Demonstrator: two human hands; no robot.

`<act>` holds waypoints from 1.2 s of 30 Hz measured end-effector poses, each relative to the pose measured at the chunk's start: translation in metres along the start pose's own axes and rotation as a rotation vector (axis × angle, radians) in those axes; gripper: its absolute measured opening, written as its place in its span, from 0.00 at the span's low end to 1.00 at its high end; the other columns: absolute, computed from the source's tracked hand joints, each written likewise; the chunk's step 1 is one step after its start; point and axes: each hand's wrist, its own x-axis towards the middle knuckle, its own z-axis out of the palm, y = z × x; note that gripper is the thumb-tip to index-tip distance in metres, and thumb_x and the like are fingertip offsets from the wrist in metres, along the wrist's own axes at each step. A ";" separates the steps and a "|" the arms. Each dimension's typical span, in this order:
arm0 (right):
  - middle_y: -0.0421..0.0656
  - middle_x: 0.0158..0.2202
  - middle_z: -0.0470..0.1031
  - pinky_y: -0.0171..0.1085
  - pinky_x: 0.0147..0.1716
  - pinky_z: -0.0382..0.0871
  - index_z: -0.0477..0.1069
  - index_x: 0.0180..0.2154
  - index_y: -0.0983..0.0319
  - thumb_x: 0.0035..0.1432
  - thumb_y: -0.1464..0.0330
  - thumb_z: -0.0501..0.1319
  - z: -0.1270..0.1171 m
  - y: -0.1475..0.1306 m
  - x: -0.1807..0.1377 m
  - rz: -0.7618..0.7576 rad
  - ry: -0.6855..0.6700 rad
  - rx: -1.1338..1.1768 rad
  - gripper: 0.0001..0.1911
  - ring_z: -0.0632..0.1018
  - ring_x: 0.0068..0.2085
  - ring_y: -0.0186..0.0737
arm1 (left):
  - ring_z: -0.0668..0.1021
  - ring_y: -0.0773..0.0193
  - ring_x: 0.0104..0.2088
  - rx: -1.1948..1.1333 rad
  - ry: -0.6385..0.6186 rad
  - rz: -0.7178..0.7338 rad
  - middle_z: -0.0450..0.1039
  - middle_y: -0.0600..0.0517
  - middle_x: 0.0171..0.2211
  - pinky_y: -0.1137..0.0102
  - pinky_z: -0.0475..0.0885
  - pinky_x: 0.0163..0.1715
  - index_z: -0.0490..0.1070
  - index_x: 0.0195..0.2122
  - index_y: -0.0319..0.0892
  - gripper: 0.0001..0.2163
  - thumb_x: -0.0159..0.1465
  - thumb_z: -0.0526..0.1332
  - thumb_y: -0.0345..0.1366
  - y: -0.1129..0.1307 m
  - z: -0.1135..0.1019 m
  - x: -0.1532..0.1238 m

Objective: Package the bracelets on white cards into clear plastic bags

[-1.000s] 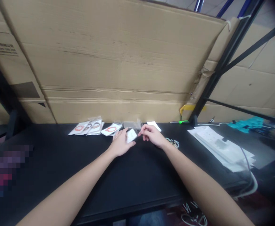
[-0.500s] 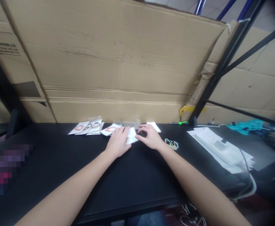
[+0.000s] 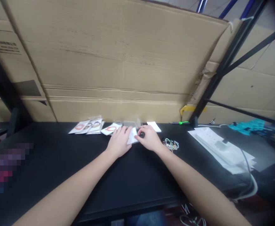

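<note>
A small white card (image 3: 133, 136), apparently in a clear sleeve, lies on the black table between my hands. My left hand (image 3: 119, 142) holds its left side, the fingers curved over it and covering that part. At its right edge my right hand (image 3: 149, 137) is closed, thumb and index fingertip meeting in a pinch on the card. Left of my left hand lies a packet with a red ring-shaped band (image 3: 111, 129). Beside my right wrist is a loose pile of pale green and cream bands (image 3: 171, 144).
Several bagged cards with ring-shaped bands (image 3: 88, 126) overlap at the back left. Behind my right hand sits a stack of white cards (image 3: 154, 126). A green-handled tool (image 3: 184, 122), white papers (image 3: 219, 147) and a teal tray (image 3: 248, 126) are to the right. Cardboard (image 3: 118, 62) walls the back.
My right thumb and index finger, apart before, have closed together at the card's right edge. My left hand stays nearly still on the card.
</note>
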 end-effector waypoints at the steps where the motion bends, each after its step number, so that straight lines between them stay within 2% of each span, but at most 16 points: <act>1: 0.45 0.39 0.75 0.43 0.47 0.63 0.72 0.27 0.60 0.52 0.67 0.64 0.000 0.001 0.001 0.004 -0.002 0.008 0.04 0.71 0.45 0.44 | 0.68 0.49 0.48 0.005 0.001 0.001 0.64 0.45 0.47 0.57 0.62 0.49 0.53 0.59 0.44 0.32 0.54 0.62 0.34 0.000 0.000 0.000; 4: 0.44 0.39 0.75 0.42 0.45 0.64 0.72 0.26 0.61 0.54 0.70 0.60 -0.001 0.005 0.003 0.043 -0.034 0.089 0.05 0.72 0.42 0.41 | 0.68 0.49 0.48 0.014 -0.002 -0.016 0.64 0.45 0.47 0.57 0.62 0.48 0.53 0.60 0.44 0.33 0.54 0.63 0.34 -0.001 0.000 0.000; 7: 0.43 0.39 0.75 0.39 0.42 0.65 0.72 0.27 0.61 0.56 0.66 0.60 -0.005 0.006 0.005 0.082 -0.065 0.177 0.08 0.73 0.40 0.39 | 0.68 0.49 0.48 0.031 0.002 -0.025 0.64 0.44 0.48 0.57 0.62 0.48 0.52 0.60 0.44 0.33 0.54 0.63 0.34 -0.001 -0.001 0.000; 12: 0.44 0.36 0.74 0.41 0.41 0.65 0.72 0.30 0.60 0.48 0.57 0.66 -0.002 0.001 0.002 0.072 -0.008 0.089 0.13 0.72 0.40 0.41 | 0.68 0.49 0.49 0.057 0.008 -0.002 0.64 0.44 0.49 0.57 0.61 0.49 0.52 0.60 0.43 0.32 0.54 0.62 0.33 0.001 -0.002 0.000; 17: 0.43 0.36 0.75 0.41 0.43 0.64 0.72 0.27 0.60 0.52 0.65 0.64 0.005 0.004 0.001 0.071 -0.025 0.043 0.06 0.72 0.41 0.41 | 0.67 0.50 0.48 0.086 0.015 0.034 0.64 0.44 0.50 0.58 0.61 0.49 0.52 0.61 0.43 0.33 0.54 0.61 0.32 0.004 -0.002 0.000; 22: 0.43 0.35 0.75 0.41 0.42 0.65 0.73 0.29 0.60 0.51 0.60 0.65 0.003 0.007 0.001 0.089 -0.016 0.044 0.10 0.73 0.39 0.42 | 0.67 0.50 0.48 0.104 0.026 0.043 0.65 0.44 0.49 0.58 0.60 0.49 0.52 0.61 0.42 0.33 0.54 0.61 0.34 0.005 -0.003 0.000; 26: 0.43 0.37 0.76 0.41 0.44 0.64 0.74 0.28 0.60 0.53 0.67 0.62 0.002 0.008 0.002 0.063 -0.019 0.038 0.05 0.73 0.40 0.41 | 0.67 0.49 0.48 0.109 0.027 0.042 0.64 0.44 0.48 0.58 0.61 0.48 0.52 0.61 0.42 0.33 0.54 0.61 0.35 0.007 -0.004 0.000; 28: 0.43 0.37 0.76 0.40 0.44 0.64 0.74 0.28 0.60 0.54 0.69 0.61 0.002 0.009 0.003 0.050 -0.017 0.041 0.05 0.73 0.40 0.40 | 0.67 0.49 0.47 0.107 0.024 0.039 0.64 0.44 0.48 0.58 0.60 0.49 0.52 0.61 0.42 0.33 0.54 0.61 0.35 0.007 -0.004 0.000; 36: 0.44 0.39 0.76 0.40 0.43 0.65 0.75 0.28 0.61 0.55 0.69 0.59 0.000 0.011 0.004 0.114 -0.039 0.143 0.07 0.74 0.41 0.40 | 0.68 0.49 0.48 0.086 0.000 0.011 0.64 0.44 0.48 0.58 0.60 0.49 0.53 0.59 0.43 0.30 0.55 0.61 0.37 0.007 -0.005 0.000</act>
